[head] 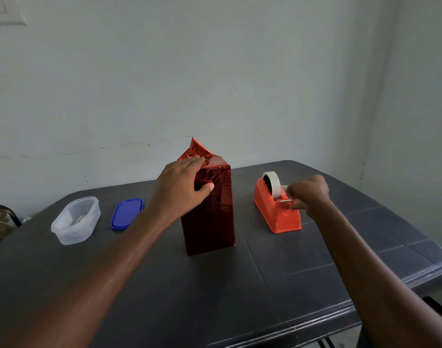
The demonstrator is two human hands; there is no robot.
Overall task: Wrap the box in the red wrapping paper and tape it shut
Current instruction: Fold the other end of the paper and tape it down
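A: What's the biggest thing there?

B: A dark grey table (pixel 315 285), set against a pale wall (pixel 215 71).

A: And where's the box?

B: The box (pixel 212 222) stands upright near the middle of the table, its sides covered in shiny red wrapping paper (pixel 222 192). At the top, a pointed flap of paper sticks up loose.

A: Who's holding it?

B: The left hand (pixel 182 187) grips the top end, fingers laid over the folded paper, thumb pressed on the near face.

A: What's to the right?

B: An orange tape dispenser (pixel 277 214), near the box but not touching, with a roll of pale tape (pixel 272 182) in it. The right hand (pixel 307 192) is at its cutter end, fingers curled and pinching the tape's free end.

A: And to the left?

B: A clear plastic tub (pixel 75 219), and between it and the box a blue lid (pixel 127 213), lying flat.
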